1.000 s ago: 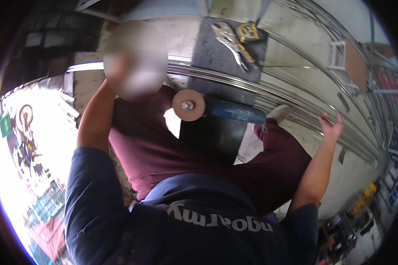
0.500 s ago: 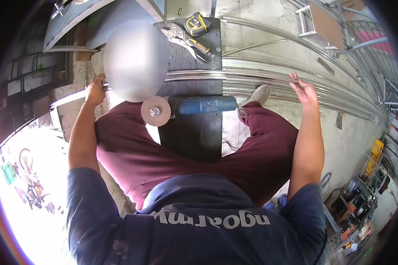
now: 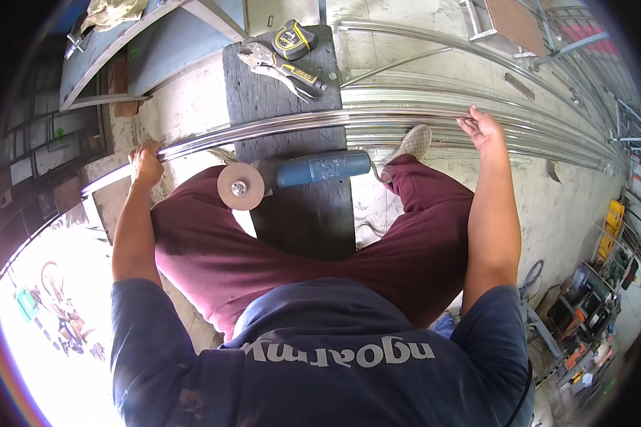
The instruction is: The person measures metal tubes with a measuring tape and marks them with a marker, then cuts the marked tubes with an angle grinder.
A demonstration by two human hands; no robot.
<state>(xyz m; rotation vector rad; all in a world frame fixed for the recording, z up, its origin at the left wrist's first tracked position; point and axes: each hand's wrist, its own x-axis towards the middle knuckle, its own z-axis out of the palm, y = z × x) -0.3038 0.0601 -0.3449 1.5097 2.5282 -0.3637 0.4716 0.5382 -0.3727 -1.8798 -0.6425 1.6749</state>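
Both hands spread wide on rail (image 3: 349,117): left hand (image 3: 146,162) grip closed round it, right hand (image 3: 483,128) half-open on top, steadying length across counter (image 3: 299,213); grinder (image 3: 292,174) parked alongside.

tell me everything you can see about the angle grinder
The angle grinder has a blue cylindrical body with pale lettering and a round tan abrasive disc at its left end, with a metal centre nut. It lies on its side across the dark wooden plank, disc past the plank's left edge, over the maroon trouser leg. Neither hand touches it.
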